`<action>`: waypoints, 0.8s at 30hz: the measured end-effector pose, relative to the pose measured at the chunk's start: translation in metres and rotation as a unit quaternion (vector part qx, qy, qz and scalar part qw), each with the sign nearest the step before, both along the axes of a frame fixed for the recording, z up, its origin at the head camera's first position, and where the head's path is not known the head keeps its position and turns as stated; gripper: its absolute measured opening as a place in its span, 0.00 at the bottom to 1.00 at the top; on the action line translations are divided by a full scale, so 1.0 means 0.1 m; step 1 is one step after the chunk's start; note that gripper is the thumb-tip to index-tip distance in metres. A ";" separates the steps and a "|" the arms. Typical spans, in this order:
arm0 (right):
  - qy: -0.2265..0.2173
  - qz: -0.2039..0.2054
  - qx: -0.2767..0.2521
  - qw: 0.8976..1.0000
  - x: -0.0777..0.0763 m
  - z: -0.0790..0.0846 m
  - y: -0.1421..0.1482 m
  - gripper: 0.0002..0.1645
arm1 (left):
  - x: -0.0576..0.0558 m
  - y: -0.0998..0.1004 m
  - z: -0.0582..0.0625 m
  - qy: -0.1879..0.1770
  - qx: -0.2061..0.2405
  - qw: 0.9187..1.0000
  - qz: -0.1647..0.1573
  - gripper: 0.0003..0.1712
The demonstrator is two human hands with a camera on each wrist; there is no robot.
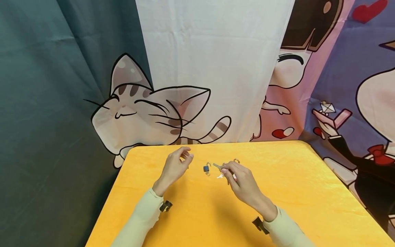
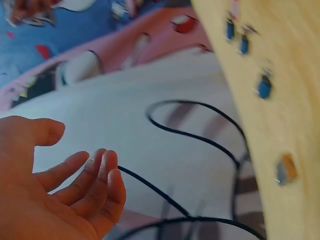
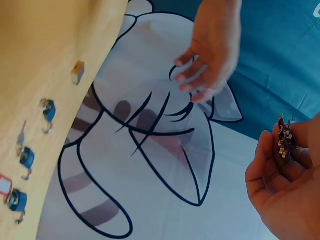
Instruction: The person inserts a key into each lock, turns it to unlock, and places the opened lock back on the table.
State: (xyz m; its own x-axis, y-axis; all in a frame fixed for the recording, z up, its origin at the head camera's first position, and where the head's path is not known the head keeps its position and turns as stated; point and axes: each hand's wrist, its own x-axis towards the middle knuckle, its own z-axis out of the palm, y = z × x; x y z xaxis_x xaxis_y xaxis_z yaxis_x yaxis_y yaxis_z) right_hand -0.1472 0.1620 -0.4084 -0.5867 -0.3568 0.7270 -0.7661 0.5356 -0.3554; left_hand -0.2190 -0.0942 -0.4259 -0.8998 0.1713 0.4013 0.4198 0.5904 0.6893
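Note:
My right hand (image 1: 243, 180) pinches a bunch of small metal keys (image 3: 285, 139) between thumb and fingers, above the table; one key (image 1: 218, 166) points left. Free of any object, my left hand (image 1: 174, 168) hovers over the table's left part, its fingers loosely bent. Between the hands lies a blue padlock (image 1: 206, 168) with its shackle raised. The right wrist view shows more blue padlocks (image 3: 26, 157) in a row, with a loose key (image 3: 21, 137) beside one. A small brass-and-silver block (image 3: 77, 72) sits apart from them. My right hand partly hides things in the head view.
A yellow cloth covers the table (image 1: 191, 219). A small red-edged white tag (image 3: 5, 185) lies by the padlocks. Behind the far table edge hangs a printed curtain (image 1: 216, 51) with a cartoon cat.

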 end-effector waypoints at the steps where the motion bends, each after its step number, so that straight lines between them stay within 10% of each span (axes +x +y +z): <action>1: -0.002 -0.001 0.002 1.000 0.00 -0.01 0.02 0.07 | -0.05 -0.02 -0.04 -0.013 -0.010 1.000 0.009 0.18; 13: -0.006 -0.011 0.018 1.000 -0.01 -0.12 0.20 0.08 | -0.52 -0.13 -0.57 -0.099 -0.092 0.990 0.052 0.23; 24: -0.028 -0.014 0.024 0.999 0.04 -0.15 0.27 0.09 | -0.69 -0.10 -0.80 -0.163 -0.149 0.971 0.086 0.26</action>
State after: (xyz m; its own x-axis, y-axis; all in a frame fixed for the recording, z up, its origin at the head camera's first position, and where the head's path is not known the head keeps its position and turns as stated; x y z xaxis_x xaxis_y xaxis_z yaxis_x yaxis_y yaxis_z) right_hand -0.1434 0.1895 -0.4239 -0.6364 -0.3732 0.6751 -0.7298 0.5748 -0.3702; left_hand -0.2882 -0.1037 -0.5060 -0.9964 0.0715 0.0452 0.0845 0.8258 0.5575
